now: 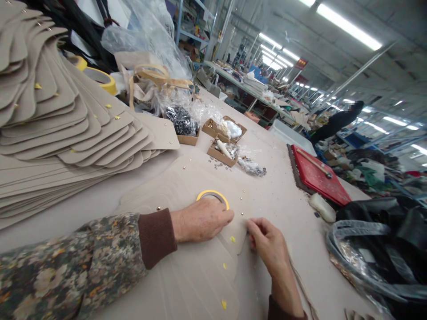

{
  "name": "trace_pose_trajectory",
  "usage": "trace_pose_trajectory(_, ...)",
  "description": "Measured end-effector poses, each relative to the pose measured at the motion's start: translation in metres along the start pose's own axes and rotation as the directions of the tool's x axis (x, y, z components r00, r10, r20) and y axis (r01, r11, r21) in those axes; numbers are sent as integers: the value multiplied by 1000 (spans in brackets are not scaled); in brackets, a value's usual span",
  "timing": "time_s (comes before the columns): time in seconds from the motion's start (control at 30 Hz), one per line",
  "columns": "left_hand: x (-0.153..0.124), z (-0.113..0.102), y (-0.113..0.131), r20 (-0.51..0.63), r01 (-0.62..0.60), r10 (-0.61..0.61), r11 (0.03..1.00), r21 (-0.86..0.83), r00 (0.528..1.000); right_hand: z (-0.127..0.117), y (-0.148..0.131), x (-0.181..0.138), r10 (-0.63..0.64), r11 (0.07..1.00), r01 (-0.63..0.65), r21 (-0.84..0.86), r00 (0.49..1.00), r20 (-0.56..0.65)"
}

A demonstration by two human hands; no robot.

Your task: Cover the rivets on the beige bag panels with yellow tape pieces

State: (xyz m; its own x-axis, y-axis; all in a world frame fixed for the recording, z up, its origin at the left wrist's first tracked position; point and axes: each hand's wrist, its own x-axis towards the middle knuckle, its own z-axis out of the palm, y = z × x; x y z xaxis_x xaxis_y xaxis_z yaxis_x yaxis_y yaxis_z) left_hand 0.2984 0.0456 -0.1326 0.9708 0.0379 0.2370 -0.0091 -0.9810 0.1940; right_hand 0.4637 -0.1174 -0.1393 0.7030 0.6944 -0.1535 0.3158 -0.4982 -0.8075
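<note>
My left hand (pixel 200 220) rests knuckles up on a beige cut leather piece (pixel 187 186) lying flat on the table, fingers curled, right beside a yellow tape roll (pixel 213 194). My right hand (pixel 268 242) sits at the edge of the overlapping beige pieces (pixel 207 271), fingertips pinched at that edge; what they pinch is too small to make out. Small yellow stickers (pixel 232 239) and brass studs (pixel 158 208) dot the pieces.
A tall fanned stack of beige pieces (pixel 60 115) fills the left. Cardboard boxes of hardware (pixel 222 153) and plastic bags (pixel 150 40) stand behind. A red board with a tool (pixel 316 175) lies right, black bags (pixel 383 240) beyond it. A person (pixel 336 122) stands far off.
</note>
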Motion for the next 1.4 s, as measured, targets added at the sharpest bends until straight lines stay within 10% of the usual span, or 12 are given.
trace_pose_trajectory(0.1, 1, -1, 0, 13, -10, 10, 1000, 11, 1000, 4, 6, 7, 102, 990, -87, 110, 985, -138)
trace_pose_trajectory(0.4, 1, 1, 0, 17, -14, 14, 1000, 13, 1000, 7, 4, 10, 87, 984, -85, 155, 996, -2)
trace_pose_trajectory(0.63, 1, -3, 3, 73, -36, 33, 998, 47, 997, 17, 1, 16, -130, 992, 124, -41, 939, -318)
trace_pose_trajectory(1.07, -2, -5, 0, 50, -72, 81, 985, -157, 995, 13, 16, 25, -96, 992, 113, 58, 968, -233)
trace_pose_trajectory(1.4, -3, 3, -3, -236, -126, 41, 926, -357, 971, -6, 0, 0, -106, 964, 177, 196, 939, -326)
